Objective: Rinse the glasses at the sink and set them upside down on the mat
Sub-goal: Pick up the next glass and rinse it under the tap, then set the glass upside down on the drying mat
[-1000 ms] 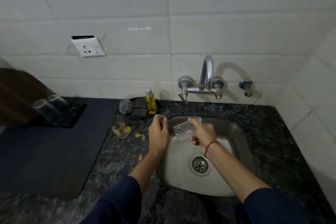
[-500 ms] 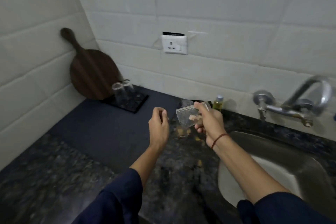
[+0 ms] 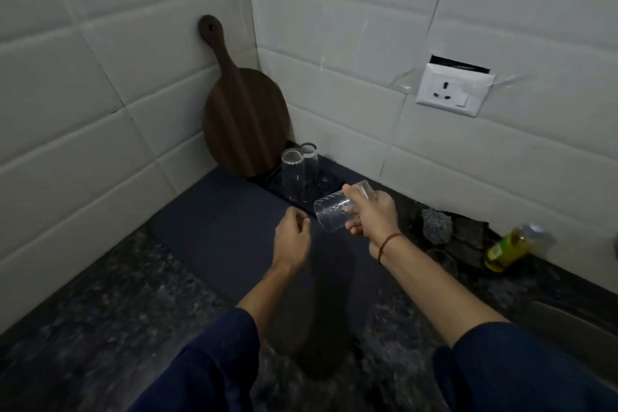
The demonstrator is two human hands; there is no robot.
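The right hand (image 3: 371, 211), just right of the frame's centre, grips a clear glass (image 3: 332, 212) with thumb and fingers curled round its base end. The glass lies tilted nearly on its side in the air, its open mouth turned toward the lower left. The left hand (image 3: 292, 239), just left of it and a little lower, holds nothing; its fingers are loosely curled and it is apart from the glass.

Just beyond the held glass, toward the corner of the walls, a small black mat (image 3: 329, 184) lies on the table (image 3: 100, 294). 2 glasses (image 3: 294, 174) stand on it side by side, close enough to look touching. A round wooden board (image 3: 244, 117) leans in the corner behind them. Under both hands lies a larger dark blue mat (image 3: 217, 227).

At right along the wall sit a steel scrubber (image 3: 436, 226) and a yellow bottle (image 3: 508, 247). A white socket (image 3: 451, 90) is on the tiles at upper right.
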